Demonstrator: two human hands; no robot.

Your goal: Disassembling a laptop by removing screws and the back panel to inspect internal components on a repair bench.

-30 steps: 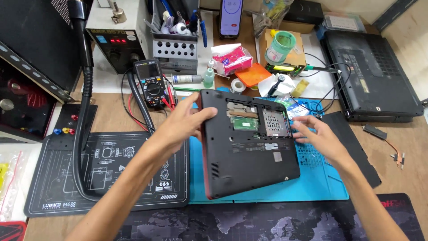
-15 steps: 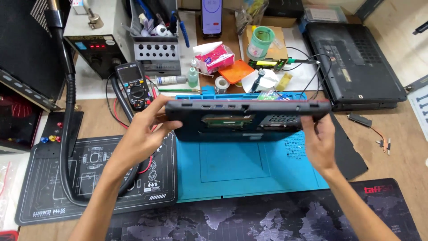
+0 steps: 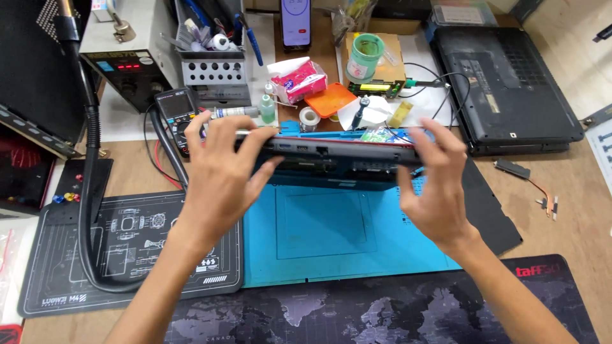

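Edgewise, laptop (image 3: 338, 153) underside hidden.

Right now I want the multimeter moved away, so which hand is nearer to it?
Left. The left hand holds the laptop end right beside the multimeter; the right hand holds the far end.

Two hands are seen, the left hand (image 3: 220, 181) and the right hand (image 3: 437, 181). Two laptops are counted: one (image 3: 338, 153) held edge-on between the hands, another (image 3: 510, 83) lying far right. Three mats are counted on the surface: blue (image 3: 331, 236), grey (image 3: 127, 255), and a map-printed one (image 3: 357, 315). One phone (image 3: 296, 24) and one multimeter (image 3: 180, 111) are seen
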